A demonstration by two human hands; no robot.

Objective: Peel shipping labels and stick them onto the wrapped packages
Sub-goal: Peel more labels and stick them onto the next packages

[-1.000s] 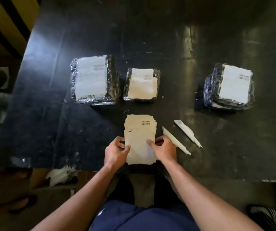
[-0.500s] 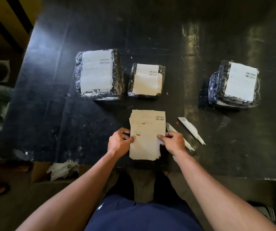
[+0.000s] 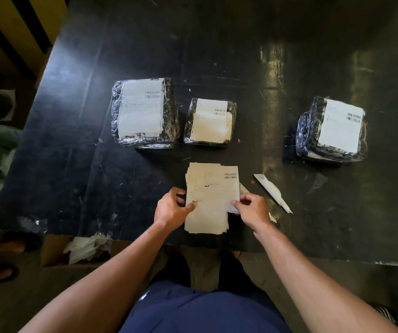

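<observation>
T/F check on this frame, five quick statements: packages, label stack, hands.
1. Three wrapped packages lie on the table. True.
2. None carries a label. False: each shows a label on top.
3. The left hand holds the label stack at its left edge. True.
4. The right hand rests on the rightmost package. False: it pinches the stack's right edge.
5. A peeled backing strip lies left of the stack. False: it lies to the right.
</observation>
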